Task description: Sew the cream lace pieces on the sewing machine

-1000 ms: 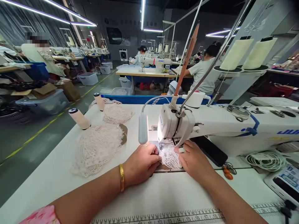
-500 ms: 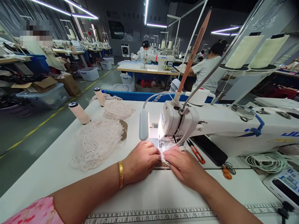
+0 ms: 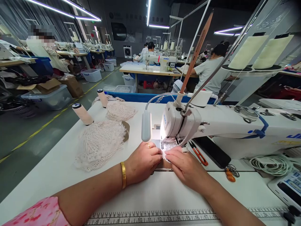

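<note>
Under the lit head of a white sewing machine [image 3: 172, 121] lies a small piece of white lace [image 3: 166, 157]. My left hand [image 3: 143, 160], with a ring and a gold bangle, has its fingers closed on the lace's left edge, close to the needle area. From the right, my right hand [image 3: 185, 161] presses its fingers together on the same lace. Both sets of fingertips nearly meet in front of the presser foot, which is hard to make out in the glare. More pale lace [image 3: 100, 146] lies in a heap left of my left hand.
Two thread cones [image 3: 82, 114] stand at the table's left edge. Right of the machine head are orange snips [image 3: 199, 153], a black phone [image 3: 213, 151] and coiled cable [image 3: 271, 164]. A lamp [image 3: 146, 125] hangs by the needle area; a ruler strip [image 3: 150, 217] runs along the front. Other people sit beyond.
The whole view has shifted slightly, so things appear a little further right. Both hands stay at the lace, with the fingers nearly unchanged. A second person shows beside the one at the far machine.
</note>
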Tool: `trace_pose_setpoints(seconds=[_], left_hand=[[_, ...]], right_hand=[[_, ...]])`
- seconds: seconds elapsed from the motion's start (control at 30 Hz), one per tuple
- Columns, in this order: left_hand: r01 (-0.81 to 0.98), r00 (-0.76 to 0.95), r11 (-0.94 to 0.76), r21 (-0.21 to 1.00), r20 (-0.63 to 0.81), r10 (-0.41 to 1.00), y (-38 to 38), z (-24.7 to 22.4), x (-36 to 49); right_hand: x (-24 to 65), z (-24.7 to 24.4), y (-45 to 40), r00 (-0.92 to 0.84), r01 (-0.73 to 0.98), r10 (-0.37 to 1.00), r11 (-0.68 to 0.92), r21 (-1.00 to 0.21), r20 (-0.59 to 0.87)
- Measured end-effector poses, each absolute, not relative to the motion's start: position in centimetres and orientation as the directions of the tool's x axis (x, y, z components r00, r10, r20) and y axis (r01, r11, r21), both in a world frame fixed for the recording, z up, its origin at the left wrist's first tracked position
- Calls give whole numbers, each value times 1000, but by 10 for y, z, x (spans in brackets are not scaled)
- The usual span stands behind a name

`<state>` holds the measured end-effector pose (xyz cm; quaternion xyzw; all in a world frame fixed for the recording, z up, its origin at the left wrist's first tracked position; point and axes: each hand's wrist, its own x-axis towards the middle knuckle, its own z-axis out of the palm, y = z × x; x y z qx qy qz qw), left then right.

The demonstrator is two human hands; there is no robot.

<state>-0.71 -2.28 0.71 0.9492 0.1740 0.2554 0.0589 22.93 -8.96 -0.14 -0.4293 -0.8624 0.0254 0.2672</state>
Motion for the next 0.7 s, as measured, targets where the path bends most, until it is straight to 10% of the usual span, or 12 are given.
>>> trace_pose_setpoints(seconds=[0.7], left_hand=[[420, 811, -899, 123, 394, 432, -4, 2, -2]], right_hand=[[234, -17, -81, -356, 848, 860, 462, -260, 365]])
